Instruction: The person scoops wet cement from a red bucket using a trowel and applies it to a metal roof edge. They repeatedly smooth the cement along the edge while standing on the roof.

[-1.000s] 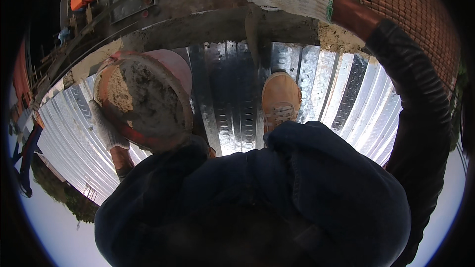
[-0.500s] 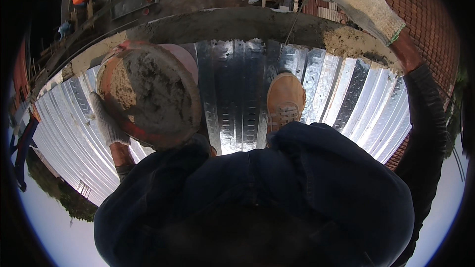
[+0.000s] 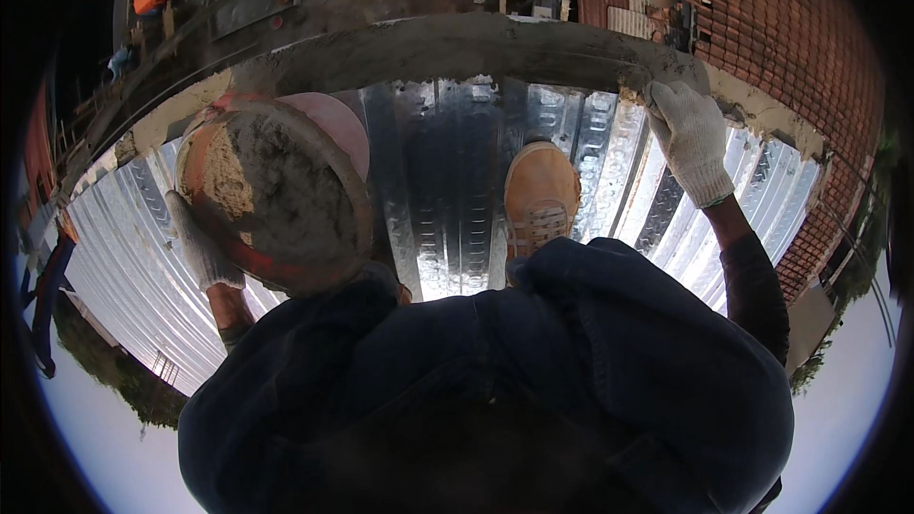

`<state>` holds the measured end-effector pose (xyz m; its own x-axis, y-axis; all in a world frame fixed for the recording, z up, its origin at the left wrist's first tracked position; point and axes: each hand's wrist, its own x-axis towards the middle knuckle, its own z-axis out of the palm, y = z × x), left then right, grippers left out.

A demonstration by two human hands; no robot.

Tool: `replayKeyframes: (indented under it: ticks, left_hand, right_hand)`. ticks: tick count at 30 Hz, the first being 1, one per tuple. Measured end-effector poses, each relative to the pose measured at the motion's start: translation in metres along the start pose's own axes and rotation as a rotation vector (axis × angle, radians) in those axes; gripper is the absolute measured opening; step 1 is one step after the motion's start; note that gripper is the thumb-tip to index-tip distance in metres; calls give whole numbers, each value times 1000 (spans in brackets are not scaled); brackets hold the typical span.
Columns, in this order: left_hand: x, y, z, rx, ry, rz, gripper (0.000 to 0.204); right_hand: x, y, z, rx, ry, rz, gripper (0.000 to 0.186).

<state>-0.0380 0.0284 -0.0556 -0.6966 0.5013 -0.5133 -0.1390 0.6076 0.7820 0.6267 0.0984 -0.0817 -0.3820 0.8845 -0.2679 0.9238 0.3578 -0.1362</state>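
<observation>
"Where is the mortar bucket point(image 3: 257, 265) sitting?"
"Left of the tan shoe point(image 3: 543, 192); the left hand point(image 3: 204, 246) is resting along its outer wall, its grip hiding from view."
"And the right hand point(image 3: 693, 138)?"
"It's resting curled; whether it's pinching anything, I cannot tell. The mortar-covered ledge point(image 3: 428, 52) is running crosswise ahead, the right hand lying nearer."
</observation>
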Motion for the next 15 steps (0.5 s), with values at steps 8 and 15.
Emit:
replayKeyframes:
  ticks: [8, 15]
  left_hand:
    - [3, 1, -9, 47, -115, -66, 93]
    - [-6, 8, 1, -10, -139, -77, 95]
  right_hand:
    - [-9, -12, -24, -7, -62, -105, 15]
    - [-18, 11, -48, -8, -160, -147, 13]
